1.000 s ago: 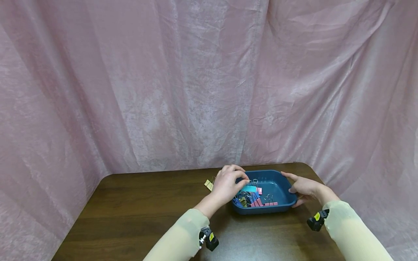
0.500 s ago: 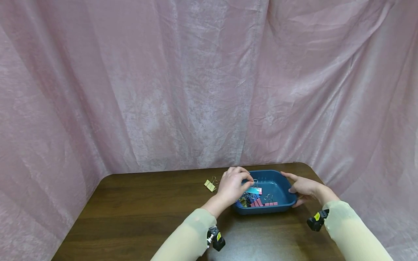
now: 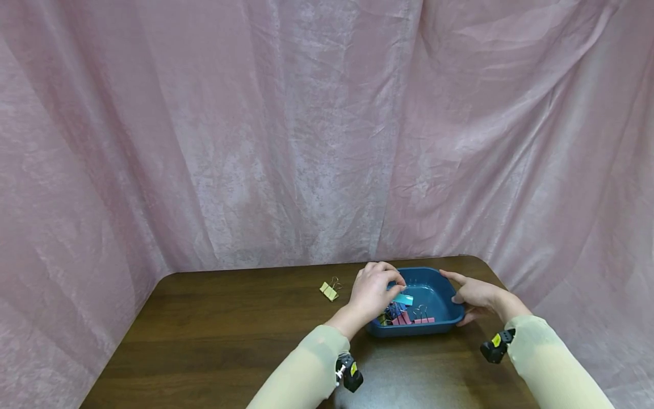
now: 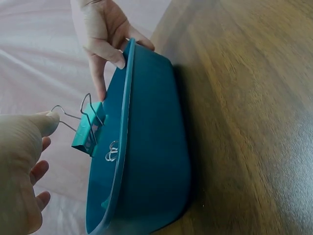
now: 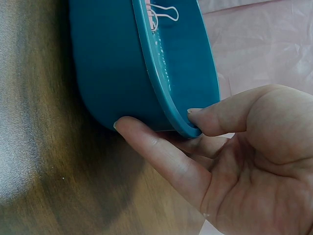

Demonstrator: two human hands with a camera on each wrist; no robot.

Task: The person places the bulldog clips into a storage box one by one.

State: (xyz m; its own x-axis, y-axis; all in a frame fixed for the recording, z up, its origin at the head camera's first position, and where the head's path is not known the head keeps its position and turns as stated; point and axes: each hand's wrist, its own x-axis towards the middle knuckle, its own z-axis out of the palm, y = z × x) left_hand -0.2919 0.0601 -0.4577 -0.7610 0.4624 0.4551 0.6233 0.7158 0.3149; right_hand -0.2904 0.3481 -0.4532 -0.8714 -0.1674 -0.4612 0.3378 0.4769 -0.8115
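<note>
My left hand (image 3: 375, 288) pinches one wire handle of a turquoise binder clip (image 4: 88, 128) between thumb and fingers, over the blue tray (image 3: 424, 329). In the head view the same turquoise clip (image 3: 403, 299) hangs above the tray's middle. With thumb inside and fingers outside, my right hand (image 3: 480, 296) grips the tray's right end. Pink binder clips (image 3: 424, 320) and a bunch of blue ones (image 3: 394, 310) lie inside the tray, toward its left and front; my left hand hides part of them.
A yellow binder clip (image 3: 329, 291) lies on the brown wooden table (image 3: 230, 329), left of the tray. Behind the table's back edge hangs a pink curtain (image 3: 306, 142).
My left hand has moved to the right over the tray, carrying the turquoise clip. The yellow clip, partly covered before, now shows fully. My right hand stays on the tray.
</note>
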